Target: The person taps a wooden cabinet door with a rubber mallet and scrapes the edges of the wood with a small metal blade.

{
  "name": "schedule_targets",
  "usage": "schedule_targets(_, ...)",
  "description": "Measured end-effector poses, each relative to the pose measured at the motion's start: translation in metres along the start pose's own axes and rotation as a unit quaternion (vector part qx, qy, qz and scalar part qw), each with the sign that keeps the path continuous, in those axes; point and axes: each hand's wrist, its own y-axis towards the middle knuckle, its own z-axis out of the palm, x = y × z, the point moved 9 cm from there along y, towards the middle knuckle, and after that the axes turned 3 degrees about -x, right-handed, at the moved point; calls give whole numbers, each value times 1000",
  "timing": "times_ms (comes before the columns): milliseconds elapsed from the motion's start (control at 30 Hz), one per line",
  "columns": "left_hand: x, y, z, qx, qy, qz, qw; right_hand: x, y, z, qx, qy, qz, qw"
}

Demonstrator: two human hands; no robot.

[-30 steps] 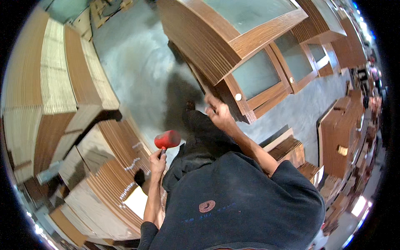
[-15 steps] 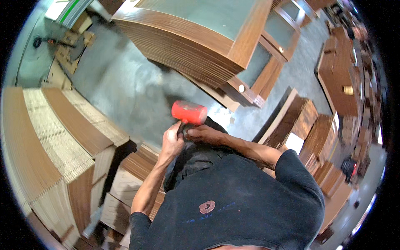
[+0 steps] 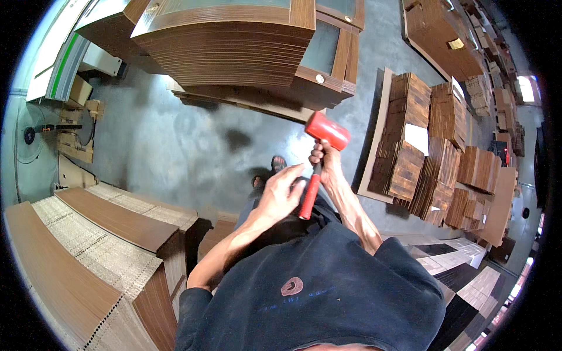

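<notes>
head | right hand (image 3: pixel 325 159) gripping red mallet (image 3: pixel 319 157) | left hand (image 3: pixel 281 194) loosely open, touching handle

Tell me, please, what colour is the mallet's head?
Red; the mallet shows clearly in the head view, gripped by the right hand.

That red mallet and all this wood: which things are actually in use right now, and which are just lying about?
In use:
red mallet, gripped by the right hand
left hand, touching its handle

Lying about:
stack of framed doors
piles of small boards
long panels
fan
</notes>
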Motion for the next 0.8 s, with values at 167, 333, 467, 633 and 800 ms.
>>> schedule_targets(167,92,-42,-72,-105,-18,-174,979,59,-10,20,59,-126,-92,986)
schedule_targets(333,118,-95,-124,-152,6,-294,944,76,5,64,121,-207,-122,963)
schedule_targets(467,127,-114,-121,-193,-10,-289,938,77,14,92,154,-215,-124,956)
schedule_targets(633,130,-129,-110,-277,-88,-289,912,77,34,103,157,-217,-130,955)
schedule_targets(800,141,-142,-99,-289,-95,-325,896,66,33,115,166,-300,-127,931)
